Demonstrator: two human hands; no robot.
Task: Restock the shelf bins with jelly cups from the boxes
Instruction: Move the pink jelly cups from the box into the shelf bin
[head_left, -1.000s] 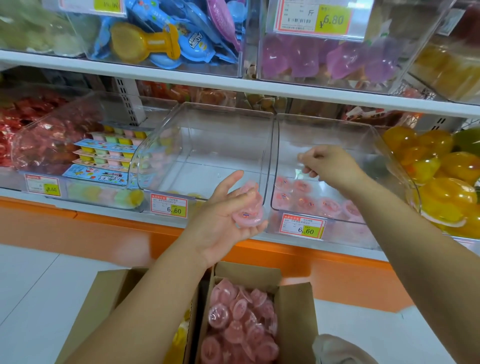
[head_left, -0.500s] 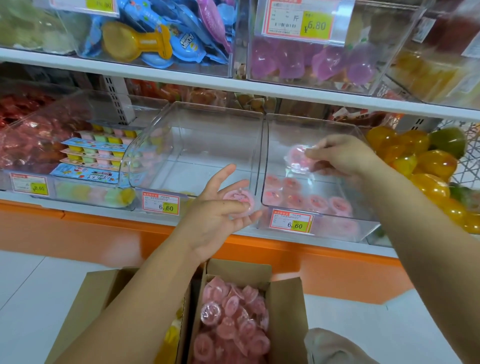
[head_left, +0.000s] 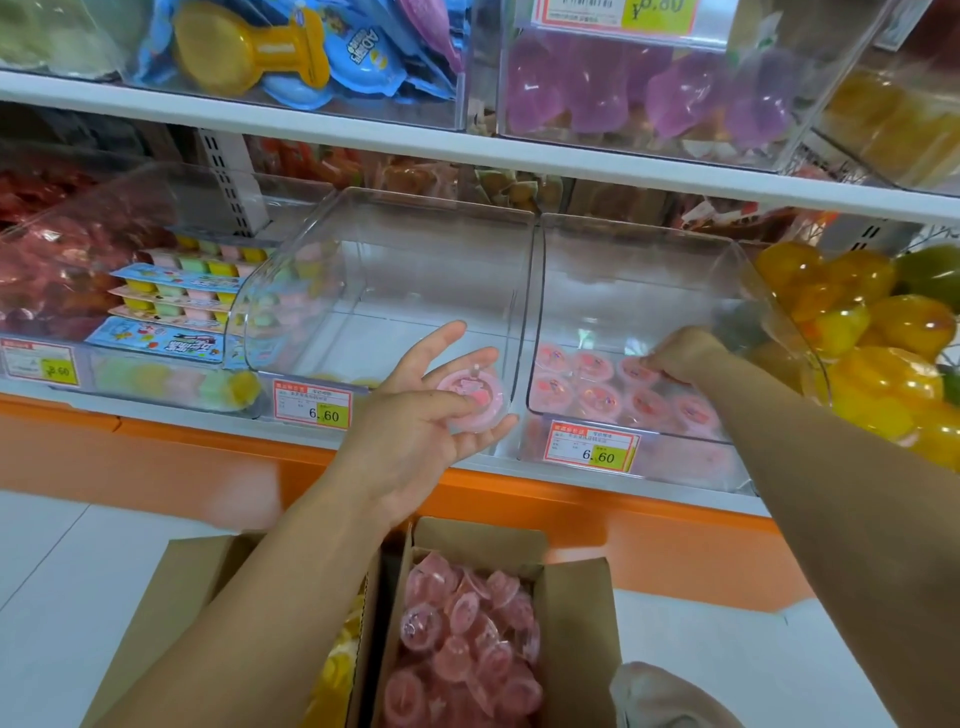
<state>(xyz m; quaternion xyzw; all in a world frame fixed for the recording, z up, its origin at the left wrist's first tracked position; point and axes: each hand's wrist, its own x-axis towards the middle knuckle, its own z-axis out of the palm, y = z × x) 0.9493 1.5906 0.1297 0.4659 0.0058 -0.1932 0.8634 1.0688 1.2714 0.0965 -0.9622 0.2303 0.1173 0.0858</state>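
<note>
Since half a second ago the right hand (head_left: 683, 358) has dropped from the rim of the right bin (head_left: 644, 291) down to its floor, while the left hand (head_left: 415, 447) has stayed just in front of the shelf. The right bin holds a single layer of pink cups (head_left: 597, 400) across its near part, and the middle bin (head_left: 395, 270) to its left looks almost bare. Below, the cardboard box (head_left: 576, 613) holds a loose heap of the same pink cups. The right hand's fingers curl down against the far row of the layer; whether they still pinch a cup or have let it go I cannot tell, since the knuckles hide the tips. The left hand lies palm up with one pink jelly cup (head_left: 470, 400) on its fingers and the thumb across the lid, so the cup is held. That cup sits left of and nearer than the right bin's opening, at the divider, lid up; being round, it has no long axis to mind. It most likely travels right and far over the front lip, where the right hand now occupies the landing spot.
</note>
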